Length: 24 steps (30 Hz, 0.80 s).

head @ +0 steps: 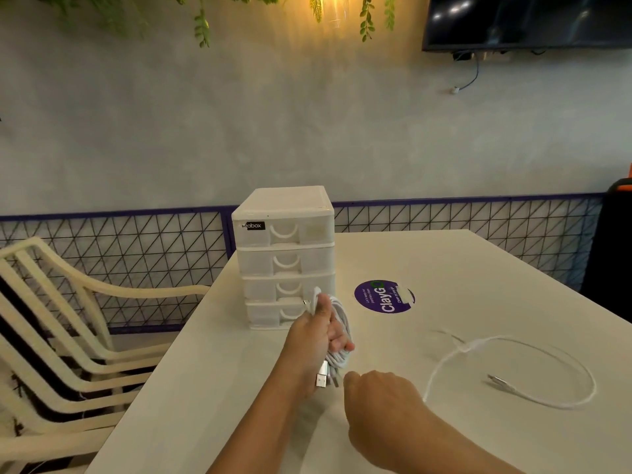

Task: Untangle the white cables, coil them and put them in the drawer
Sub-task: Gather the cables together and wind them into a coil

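Observation:
My left hand (316,331) is shut on a coiled white cable (340,328), held upright just in front of the lowest drawers; the coil's USB plugs (323,378) hang below my palm. My right hand (379,393) hovers close to those plugs with fingers curled in; I cannot tell whether it pinches a cable end. A second white cable (513,367) lies in a loose open loop on the table to the right. The white four-drawer box (284,234) stands at the table's left edge, with all its drawers closed.
The pale table (461,268) carries a round purple sticker (384,297) right of the drawer box. Cream slatted chairs (68,302) stand to the left, beyond the table edge. A wire-grid fence and grey wall lie behind; a dark screen hangs upper right.

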Tool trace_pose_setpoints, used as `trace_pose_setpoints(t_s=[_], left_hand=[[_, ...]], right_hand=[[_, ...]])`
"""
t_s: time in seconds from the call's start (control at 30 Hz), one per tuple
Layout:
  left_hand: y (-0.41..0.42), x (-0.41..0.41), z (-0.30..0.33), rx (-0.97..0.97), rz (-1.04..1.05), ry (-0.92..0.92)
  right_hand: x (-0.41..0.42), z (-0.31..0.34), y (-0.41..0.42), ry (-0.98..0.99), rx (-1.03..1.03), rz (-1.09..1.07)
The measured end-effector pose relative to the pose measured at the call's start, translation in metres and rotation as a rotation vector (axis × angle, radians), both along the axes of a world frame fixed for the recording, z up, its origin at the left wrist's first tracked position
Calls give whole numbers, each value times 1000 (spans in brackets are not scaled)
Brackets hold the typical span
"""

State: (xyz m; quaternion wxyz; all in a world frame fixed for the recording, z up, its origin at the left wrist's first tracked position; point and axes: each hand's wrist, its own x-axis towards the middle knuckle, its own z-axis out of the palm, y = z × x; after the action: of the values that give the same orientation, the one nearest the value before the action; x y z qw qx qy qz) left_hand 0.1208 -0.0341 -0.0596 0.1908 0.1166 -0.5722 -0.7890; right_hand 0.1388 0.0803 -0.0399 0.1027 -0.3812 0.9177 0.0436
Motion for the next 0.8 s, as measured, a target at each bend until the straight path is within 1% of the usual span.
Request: trace_pose_setpoints(t_s=[0.1, 0.17, 0.23, 0.27, 0.3, 0.37, 0.4, 0.5, 0.6, 0.63, 0.67, 0.77, 0.8], left_hand=[[0, 1, -4, -245, -29, -46], [3, 0, -8, -398, -46, -84], [5, -3, -15, -591, -57, -119], [5, -5, -18, -653, -65, -148], [3, -7, -22, -653, -90, -168], [4, -8, -23, -494, -176, -195], [5, -6, -22, -425, -214, -228], [6, 2, -15, -388, -379, -234], [12, 6, -7, -194, -567, -168], [10, 8, -7, -172, -608, -146], [9, 6, -7, -203, -630, -124], [6, 6, -9, -431, -597, -100], [6, 8, -9, -461, -593, -90]], right_hand=[[-3, 14, 2, -79, -10, -43], [-4, 22, 3, -80, -26, -40], [-6, 24, 1, -57, -60, -29], [-7, 27, 0, -50, -82, -32], [-9, 29, -2, -33, -96, -37], [-21, 31, -3, -11, -140, -25], [-26, 36, -2, -32, -164, -14], [-41, 50, 0, -217, -274, -82], [-57, 56, 0, -342, -445, -207], [-63, 56, 0, -369, -480, -240], [-67, 55, -1, -394, -501, -268], [-76, 53, -3, -523, -567, -321], [-80, 53, -2, -560, -596, -330]])
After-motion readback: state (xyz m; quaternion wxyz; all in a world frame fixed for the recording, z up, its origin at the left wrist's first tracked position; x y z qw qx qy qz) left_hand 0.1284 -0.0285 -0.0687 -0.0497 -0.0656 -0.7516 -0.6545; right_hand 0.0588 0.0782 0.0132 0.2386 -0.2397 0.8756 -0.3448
